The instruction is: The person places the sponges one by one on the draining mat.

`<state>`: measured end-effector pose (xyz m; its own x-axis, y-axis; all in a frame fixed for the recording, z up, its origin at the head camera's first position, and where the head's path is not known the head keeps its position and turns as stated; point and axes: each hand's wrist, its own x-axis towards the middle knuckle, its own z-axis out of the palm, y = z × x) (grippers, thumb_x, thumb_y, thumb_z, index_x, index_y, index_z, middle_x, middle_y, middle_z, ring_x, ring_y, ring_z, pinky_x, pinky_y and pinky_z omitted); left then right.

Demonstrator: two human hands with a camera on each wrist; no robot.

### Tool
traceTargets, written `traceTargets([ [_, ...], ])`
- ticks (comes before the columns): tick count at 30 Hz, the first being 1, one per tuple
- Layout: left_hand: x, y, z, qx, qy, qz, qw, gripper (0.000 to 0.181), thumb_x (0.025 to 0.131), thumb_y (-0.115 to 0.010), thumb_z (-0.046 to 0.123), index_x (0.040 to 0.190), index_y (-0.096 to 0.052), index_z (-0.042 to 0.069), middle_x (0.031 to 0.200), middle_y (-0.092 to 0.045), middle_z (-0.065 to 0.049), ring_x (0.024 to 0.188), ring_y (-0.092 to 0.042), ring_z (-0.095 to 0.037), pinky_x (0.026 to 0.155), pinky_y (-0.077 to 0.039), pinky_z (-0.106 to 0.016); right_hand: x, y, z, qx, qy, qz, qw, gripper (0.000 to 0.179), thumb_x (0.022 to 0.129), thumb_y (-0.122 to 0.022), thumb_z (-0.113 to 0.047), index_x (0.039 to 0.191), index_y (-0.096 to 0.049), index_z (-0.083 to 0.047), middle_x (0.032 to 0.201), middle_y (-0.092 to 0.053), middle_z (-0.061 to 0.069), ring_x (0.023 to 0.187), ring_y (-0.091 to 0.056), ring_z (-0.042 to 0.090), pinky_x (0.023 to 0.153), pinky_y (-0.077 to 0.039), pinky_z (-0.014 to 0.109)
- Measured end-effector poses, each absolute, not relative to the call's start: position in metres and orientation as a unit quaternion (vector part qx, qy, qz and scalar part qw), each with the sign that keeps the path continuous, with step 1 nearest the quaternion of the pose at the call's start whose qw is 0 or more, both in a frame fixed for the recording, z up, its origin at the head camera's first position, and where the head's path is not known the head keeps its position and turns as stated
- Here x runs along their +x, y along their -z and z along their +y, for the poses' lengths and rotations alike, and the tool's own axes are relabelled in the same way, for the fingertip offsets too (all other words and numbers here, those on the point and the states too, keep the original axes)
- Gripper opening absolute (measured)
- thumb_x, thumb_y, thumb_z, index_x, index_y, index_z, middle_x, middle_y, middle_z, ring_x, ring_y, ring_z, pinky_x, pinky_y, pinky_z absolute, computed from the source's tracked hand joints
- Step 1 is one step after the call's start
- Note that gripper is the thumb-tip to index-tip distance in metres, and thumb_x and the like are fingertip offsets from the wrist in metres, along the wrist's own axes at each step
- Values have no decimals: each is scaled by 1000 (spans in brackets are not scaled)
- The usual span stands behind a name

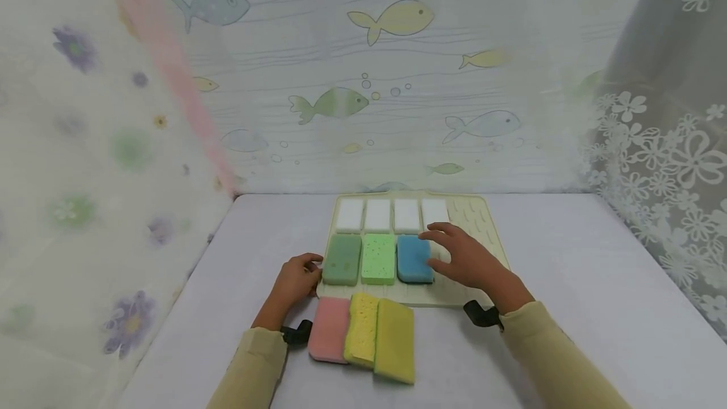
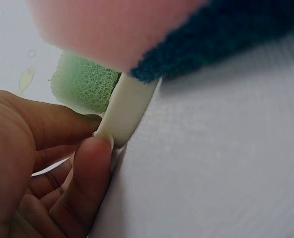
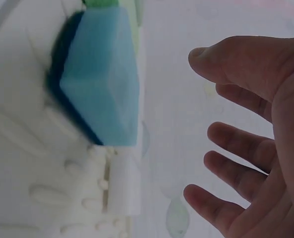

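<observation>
A cream draining tray (image 1: 462, 286) with raised ribs lies on the table; its corner edge (image 2: 129, 109) is pinched between thumb and index finger of my left hand (image 1: 298, 278). On the tray's front row sit a dark green sponge (image 1: 342, 260), a light green sponge (image 1: 378, 259) and a blue sponge (image 1: 414, 259) with a dark scouring underside. Over the right side of the tray, beside the blue sponge, hovers my right hand (image 1: 462, 256), fingers spread and holding nothing. The right wrist view shows those fingers apart from the blue sponge (image 3: 105, 74).
Several white sponges (image 1: 377, 215) line the tray's back row. In front of the tray lie a pink sponge (image 1: 329, 330), a yellow sponge (image 1: 361, 330) and an olive-yellow sponge (image 1: 394, 339), leaning over one another. A fish-patterned curtain (image 1: 341, 144) hangs behind the table.
</observation>
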<state>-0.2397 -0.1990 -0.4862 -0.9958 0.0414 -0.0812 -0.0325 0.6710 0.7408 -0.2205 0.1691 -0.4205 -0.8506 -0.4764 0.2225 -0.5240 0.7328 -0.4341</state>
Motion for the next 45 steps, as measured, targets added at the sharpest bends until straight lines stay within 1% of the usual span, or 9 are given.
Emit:
traceTargets([
  [4, -239, 485, -198, 0, -408, 912, 48, 35, 93, -61, 20, 126, -63, 9, 94, -66, -7, 55, -61, -13, 52, -51, -29, -205, 418, 161, 290, -239, -925, 53, 46, 89, -69, -25, 133, -58, -16, 144, -46, 13, 131, -46, 35, 99, -46, 51],
  [9, -237, 482, -196, 5, -391, 919, 44, 34, 93, -61, 18, 124, -64, 6, 92, -67, -8, 55, -61, -13, 52, -50, -29, -182, 418, 149, 326, -234, -914, 55, 45, 89, -70, -26, 132, -59, -17, 142, -49, 11, 129, -49, 31, 95, -49, 47],
  [14, -235, 474, -191, 1, -342, 939, 29, 30, 92, -62, 17, 117, -67, 1, 91, -69, -9, 66, -61, -14, 57, -50, -29, -163, 421, 137, 352, -225, -908, 37, 46, 90, -68, -28, 134, -57, -19, 140, -50, 7, 128, -51, 27, 94, -50, 44],
  [19, -232, 468, -188, -2, -307, 952, 19, 28, 91, -61, 15, 114, -69, 0, 93, -70, -9, 76, -63, -18, 63, -51, -32, -147, 419, 128, 357, -226, -906, -14, 48, 92, -66, -30, 137, -53, -21, 139, -51, 3, 126, -52, 22, 95, -50, 41],
  [24, -232, 470, -189, -3, -307, 951, 23, 28, 92, -60, 14, 114, -69, 0, 94, -70, -9, 78, -63, -17, 65, -51, -32, -132, 418, 120, 352, -219, -907, -69, 50, 94, -62, -39, 138, -54, -19, 135, -54, -1, 123, -55, 20, 96, -50, 40],
  [29, -233, 470, -190, -3, -322, 946, 27, 27, 93, -60, 15, 115, -69, 1, 97, -70, -9, 78, -62, -17, 64, -51, -31, -121, 417, 113, 340, -203, -913, -102, 59, 90, -62, -52, 139, -53, -20, 138, -54, 0, 124, -55, 22, 98, -49, 42],
  [33, -234, 471, -191, 4, -326, 945, 29, 27, 93, -62, 16, 115, -69, 3, 97, -70, -8, 78, -62, -16, 65, -51, -31, -113, 421, 110, 333, -192, -917, -105, 69, 86, -62, -60, 140, -52, -19, 141, -52, 5, 126, -54, 25, 100, -48, 44],
  [37, -235, 472, -192, 7, -327, 945, 30, 27, 92, -63, 17, 115, -69, 4, 96, -70, -7, 78, -63, -15, 65, -51, -31, -109, 426, 108, 336, -192, -916, -103, 75, 83, -63, -64, 140, -51, -18, 144, -48, 9, 127, -53, 27, 99, -48, 44],
  [45, -237, 472, -195, 1, -332, 943, 38, 27, 92, -62, 17, 115, -70, 4, 96, -70, -7, 79, -63, -16, 67, -52, -32, -104, 437, 102, 326, -212, -918, -74, 85, 77, -72, -61, 146, -42, -21, 147, -42, 9, 126, -52, 27, 98, -49, 46],
])
